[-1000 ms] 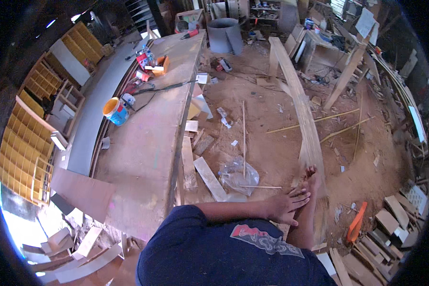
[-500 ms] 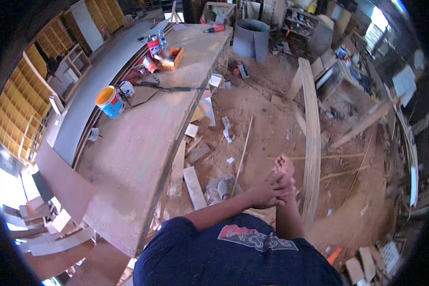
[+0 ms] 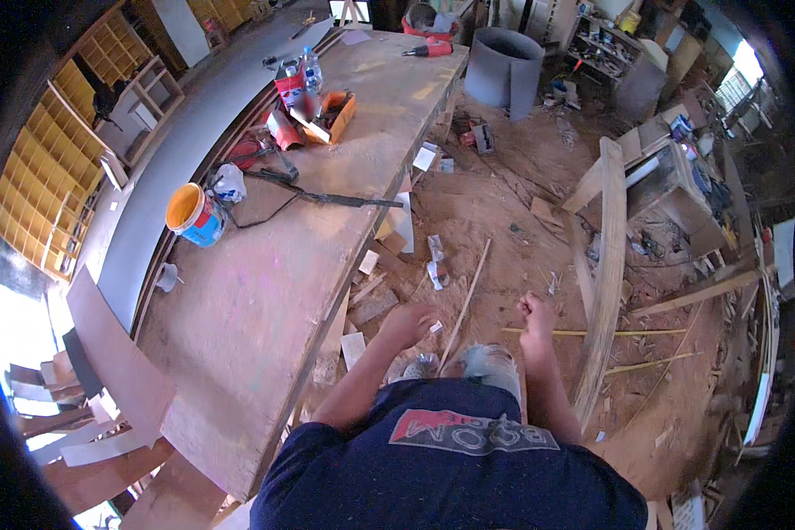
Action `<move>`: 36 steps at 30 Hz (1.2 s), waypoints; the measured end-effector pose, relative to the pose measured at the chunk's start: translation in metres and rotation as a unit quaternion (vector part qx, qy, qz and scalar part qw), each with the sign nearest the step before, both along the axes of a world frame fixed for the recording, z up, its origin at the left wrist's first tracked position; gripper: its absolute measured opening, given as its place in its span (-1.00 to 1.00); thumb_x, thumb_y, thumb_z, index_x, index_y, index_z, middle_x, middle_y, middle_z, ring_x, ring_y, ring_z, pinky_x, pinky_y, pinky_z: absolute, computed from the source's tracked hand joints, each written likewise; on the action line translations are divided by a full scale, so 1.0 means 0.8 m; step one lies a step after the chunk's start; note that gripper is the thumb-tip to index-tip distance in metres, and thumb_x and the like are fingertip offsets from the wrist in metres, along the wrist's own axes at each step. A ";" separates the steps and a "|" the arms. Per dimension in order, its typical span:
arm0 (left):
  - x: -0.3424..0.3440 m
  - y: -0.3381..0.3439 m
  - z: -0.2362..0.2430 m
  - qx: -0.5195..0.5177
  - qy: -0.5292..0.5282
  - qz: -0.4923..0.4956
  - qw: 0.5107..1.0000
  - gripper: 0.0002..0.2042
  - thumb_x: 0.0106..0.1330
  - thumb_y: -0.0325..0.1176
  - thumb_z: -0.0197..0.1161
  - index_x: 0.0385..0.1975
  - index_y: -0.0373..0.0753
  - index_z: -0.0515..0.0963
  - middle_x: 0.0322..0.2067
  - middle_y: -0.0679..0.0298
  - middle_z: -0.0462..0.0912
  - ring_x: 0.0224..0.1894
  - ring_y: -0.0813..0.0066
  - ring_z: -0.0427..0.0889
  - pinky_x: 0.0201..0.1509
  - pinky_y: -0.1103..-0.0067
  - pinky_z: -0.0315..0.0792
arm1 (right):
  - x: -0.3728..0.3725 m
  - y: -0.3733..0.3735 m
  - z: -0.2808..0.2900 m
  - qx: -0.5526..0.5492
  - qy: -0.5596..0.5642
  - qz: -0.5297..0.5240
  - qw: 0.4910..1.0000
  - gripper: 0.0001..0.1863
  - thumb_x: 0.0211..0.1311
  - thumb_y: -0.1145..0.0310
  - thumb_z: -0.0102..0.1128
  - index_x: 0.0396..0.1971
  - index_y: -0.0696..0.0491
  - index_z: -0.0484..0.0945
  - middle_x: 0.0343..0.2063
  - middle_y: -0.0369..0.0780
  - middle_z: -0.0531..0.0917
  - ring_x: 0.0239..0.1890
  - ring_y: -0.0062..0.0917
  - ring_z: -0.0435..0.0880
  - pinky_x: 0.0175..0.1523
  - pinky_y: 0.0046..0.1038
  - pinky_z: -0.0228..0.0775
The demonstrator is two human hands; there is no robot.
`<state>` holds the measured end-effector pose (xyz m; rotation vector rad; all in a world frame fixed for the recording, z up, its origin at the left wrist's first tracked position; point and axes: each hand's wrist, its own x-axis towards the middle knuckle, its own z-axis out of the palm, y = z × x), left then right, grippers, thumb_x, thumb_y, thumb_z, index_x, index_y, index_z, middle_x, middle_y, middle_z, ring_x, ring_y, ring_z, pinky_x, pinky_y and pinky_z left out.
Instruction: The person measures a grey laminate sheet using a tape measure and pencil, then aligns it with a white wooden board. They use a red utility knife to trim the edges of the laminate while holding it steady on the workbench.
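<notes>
My left hand point(image 3: 408, 325) hangs in front of me near the long edge of the wooden workbench point(image 3: 238, 344), its fingers loosely stretched and holding nothing I can see. To the right, apart from it, my right hand point(image 3: 535, 316) is raised with the fingers curled in, and no object shows in it. Beyond the right hand a long wooden beam point(image 3: 608, 265) stands at a slant. Between the hands a thin wooden stick point(image 3: 468, 296) lies on the dusty floor.
On the bench are an orange-and-blue bucket point(image 3: 196, 215), a black strap or cable point(image 3: 344, 200), an orange tray point(image 3: 343, 115), water bottles point(image 3: 312, 71) and a red tool point(image 3: 429, 49). A grey cylinder point(image 3: 502, 71) stands past its far end. Wood offcuts point(image 3: 373, 305) litter the floor beside it.
My hands were together, the left on the right wrist or forearm; now they are apart, the left moved leftward toward the bench. The view has shifted slightly.
</notes>
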<state>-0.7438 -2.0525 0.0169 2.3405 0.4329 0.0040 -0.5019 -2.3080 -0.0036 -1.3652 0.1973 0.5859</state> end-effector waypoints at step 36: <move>0.311 0.698 -0.080 -0.274 -0.228 0.684 0.637 -0.62 0.48 -0.08 0.32 -0.26 -0.37 0.71 -0.44 0.34 0.66 -0.44 0.64 0.54 -0.31 0.62 0.40 | 0.600 0.651 -0.062 -0.166 -0.029 0.373 0.913 -0.82 0.41 0.41 0.26 -0.07 0.13 0.65 -0.34 -0.29 0.72 -0.31 -0.57 0.69 -0.18 -0.52 0.52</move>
